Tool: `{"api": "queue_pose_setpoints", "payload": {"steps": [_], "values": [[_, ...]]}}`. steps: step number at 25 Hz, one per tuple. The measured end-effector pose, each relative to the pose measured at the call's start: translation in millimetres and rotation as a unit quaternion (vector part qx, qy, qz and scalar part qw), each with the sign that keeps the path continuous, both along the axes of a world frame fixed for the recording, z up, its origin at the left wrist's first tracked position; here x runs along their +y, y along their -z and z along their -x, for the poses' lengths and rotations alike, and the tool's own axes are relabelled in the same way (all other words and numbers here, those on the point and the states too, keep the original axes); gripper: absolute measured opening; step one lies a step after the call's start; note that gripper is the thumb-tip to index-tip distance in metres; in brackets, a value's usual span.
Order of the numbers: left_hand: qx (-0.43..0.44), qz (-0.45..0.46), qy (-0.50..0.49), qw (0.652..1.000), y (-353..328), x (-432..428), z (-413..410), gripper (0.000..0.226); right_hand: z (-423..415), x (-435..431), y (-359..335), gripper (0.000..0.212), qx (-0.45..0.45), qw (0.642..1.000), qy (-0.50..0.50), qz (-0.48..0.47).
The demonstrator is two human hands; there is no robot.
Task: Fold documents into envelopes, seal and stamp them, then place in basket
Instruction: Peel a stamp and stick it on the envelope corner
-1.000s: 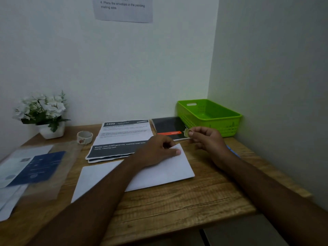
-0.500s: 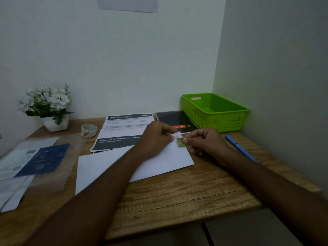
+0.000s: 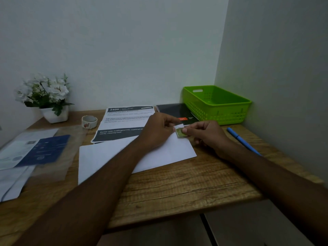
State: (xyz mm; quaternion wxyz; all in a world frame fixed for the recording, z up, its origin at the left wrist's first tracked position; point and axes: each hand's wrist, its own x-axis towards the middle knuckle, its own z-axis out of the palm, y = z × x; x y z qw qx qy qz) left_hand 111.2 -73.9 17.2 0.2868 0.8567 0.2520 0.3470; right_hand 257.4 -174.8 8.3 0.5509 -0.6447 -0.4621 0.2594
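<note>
Stamp (image 3: pixel 180 133) pinched by right hand (image 3: pixel 204 135), envelope (image 3: pixel 170 150) corner

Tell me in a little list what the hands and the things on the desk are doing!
left hand: holds the envelope at its far right corner
right hand: pinches a green stamp at that corner
envelope: white, flat on the wooden desk
basket: green, back right corner
pen: blue, right of the hands
</note>
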Motion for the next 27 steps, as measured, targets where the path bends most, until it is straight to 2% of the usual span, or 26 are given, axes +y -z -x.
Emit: {"api": "queue_pose_setpoints", "payload": {"steps": [19, 27], "values": [[0.000, -0.006, 0.006, 1.000, 2.7, -0.1, -1.5, 0.037, -1.6, 5.3, 1.6, 0.020, 0.033, 0.999, 0.009, 0.025], [-0.013, 0.005, 0.010, 1.000, 3.7, -0.9, -1.1, 0.037, -1.2, 5.5, 1.2, 0.013, 0.035, 0.999, 0.014, 0.028]]}}
